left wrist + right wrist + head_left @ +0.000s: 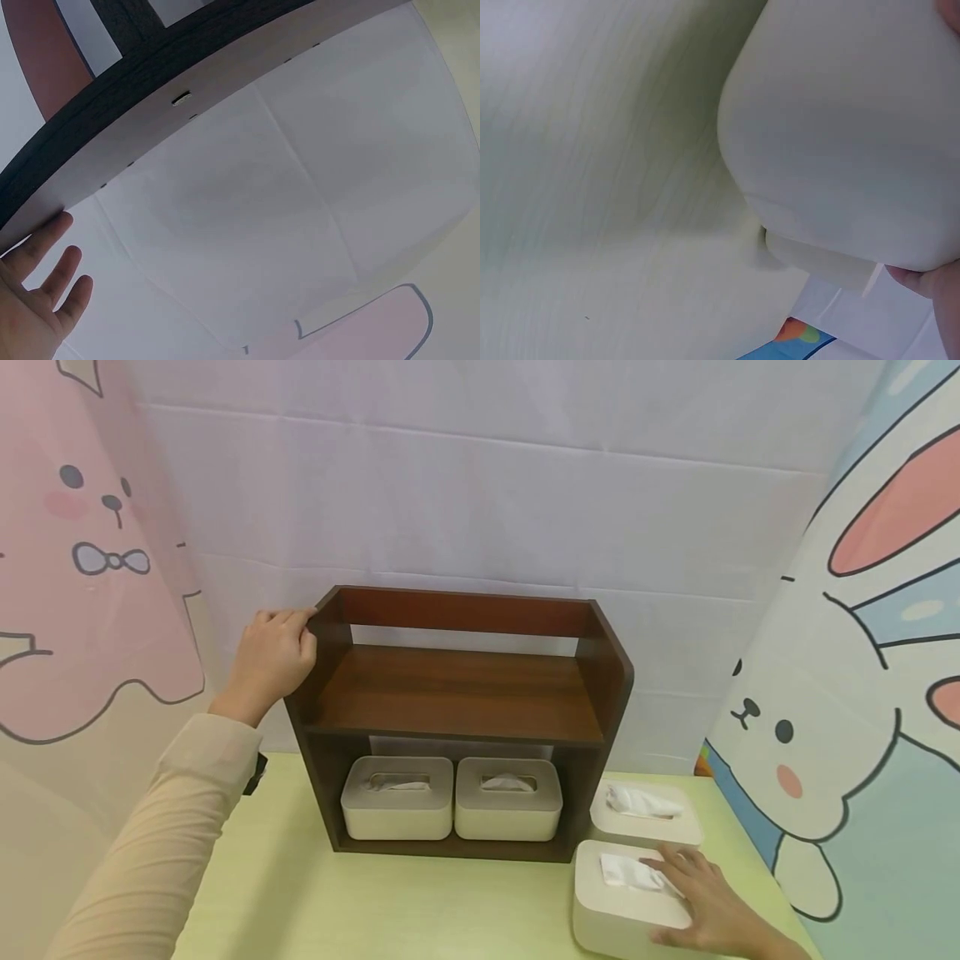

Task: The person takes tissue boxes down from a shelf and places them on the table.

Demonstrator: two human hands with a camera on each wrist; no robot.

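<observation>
— Pale green tabletop (420, 902), white cloth backdrop with cartoon rabbits on either side. What sits under the right hand?

— A cream tissue box (622, 906) at the near right corner of the tabletop, just right of the dark wooden shelf (457, 693). The right hand (708, 902) lies flat on its lid, fingers (675, 860) straight and slightly spread, reaching toward the white tissue poking from the slot. The thumb seems to hook the near edge; the right wrist view shows only the box's rounded corner and a bit of skin.

— And the other hand?

— The left hand (273, 656) rests on the shelf's upper left corner, fingers curled over the side panel's top edge, steadying it.

— What else is nearby?

— A second tissue box (647, 814) directly behind the first, touching or nearly so. Two more boxes (397, 797) (508, 797) stand side by side in the shelf's lower compartment; the upper board is bare.

— What could go wrong?

— I'd judge the flat-palm hold weak: a lift could let the smooth box slide out. Fingers might also snag the tissue and drag it out, or nudge the rear box.
</observation>
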